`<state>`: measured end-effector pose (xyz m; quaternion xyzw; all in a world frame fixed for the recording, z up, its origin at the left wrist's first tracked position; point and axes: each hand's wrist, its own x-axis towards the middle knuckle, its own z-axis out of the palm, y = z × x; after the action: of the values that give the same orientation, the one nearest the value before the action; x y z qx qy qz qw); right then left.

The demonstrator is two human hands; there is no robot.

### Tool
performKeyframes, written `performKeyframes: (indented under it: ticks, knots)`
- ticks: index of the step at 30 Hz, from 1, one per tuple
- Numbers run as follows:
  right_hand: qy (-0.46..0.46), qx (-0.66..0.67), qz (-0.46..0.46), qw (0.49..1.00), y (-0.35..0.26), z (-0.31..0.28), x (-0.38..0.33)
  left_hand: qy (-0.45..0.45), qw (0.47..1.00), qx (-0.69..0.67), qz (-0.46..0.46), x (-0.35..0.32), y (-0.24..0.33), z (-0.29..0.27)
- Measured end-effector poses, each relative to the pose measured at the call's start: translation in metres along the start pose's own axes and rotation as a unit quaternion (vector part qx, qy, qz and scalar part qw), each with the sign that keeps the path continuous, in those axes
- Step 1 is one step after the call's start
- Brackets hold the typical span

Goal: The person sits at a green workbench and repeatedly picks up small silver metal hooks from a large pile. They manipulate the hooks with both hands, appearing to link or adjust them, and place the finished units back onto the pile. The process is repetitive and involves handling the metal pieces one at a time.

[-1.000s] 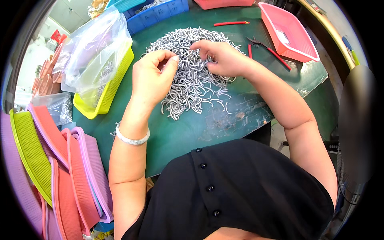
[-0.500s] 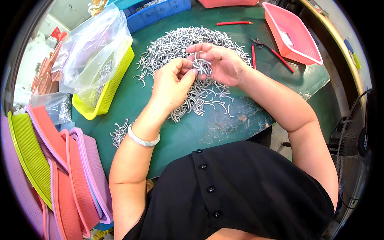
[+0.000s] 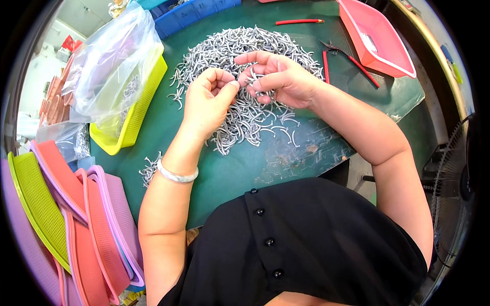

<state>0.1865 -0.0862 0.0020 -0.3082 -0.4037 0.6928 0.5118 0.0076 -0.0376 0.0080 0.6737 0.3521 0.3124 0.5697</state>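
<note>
A large heap of small curved grey metal pieces with thickened ends lies on the green tabletop. Over its near side my right hand is cupped, thumb bent in over a bunch of these curved metal pieces. Just to its left is my left hand, thumb and fingertips closed in a pinch. Whatever the pinch holds, if anything, is too small or hidden to make out. A little gap separates the two hands. Beside my left wrist a small separate pile of the pieces lies on the table.
A yellow-green basket with a plastic bag stands at left, near stacked colourful baskets. Blue crates are at the back. Red-handled pliers, a red pen-like stick and a pink basket lie right. A fan stands far right.
My left hand has drawn away to the left from the bunch. My right thumb has folded in over the pieces in the right hand. The view has shifted slightly.
</note>
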Motion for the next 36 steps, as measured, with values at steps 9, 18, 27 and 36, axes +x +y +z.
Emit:
performKeyframes:
  ticks: [9, 18, 27, 36]
  knots:
    - [-0.014, 0.04, 0.008, 0.999, 0.003, 0.004, 0.0, 0.058, 0.931, 0.218, 0.287, -0.004, -0.002, 0.007]
    - [-0.008, 0.012, -0.003, 1.0, 0.003, -0.001, 0.001, 0.033, 0.98, 0.063, 0.186, 0.002, -0.015, 0.0]
    - [0.071, 0.002, 0.023, 0.997, -0.002, 0.006, -0.001, 0.037, 0.982, 0.02, 0.183, 0.003, -0.014, 0.003]
    - [0.047, -0.013, 0.029, 0.998, 0.0, 0.003, -0.001, 0.058, 0.928, 0.206, 0.306, -0.001, -0.011, 0.002]
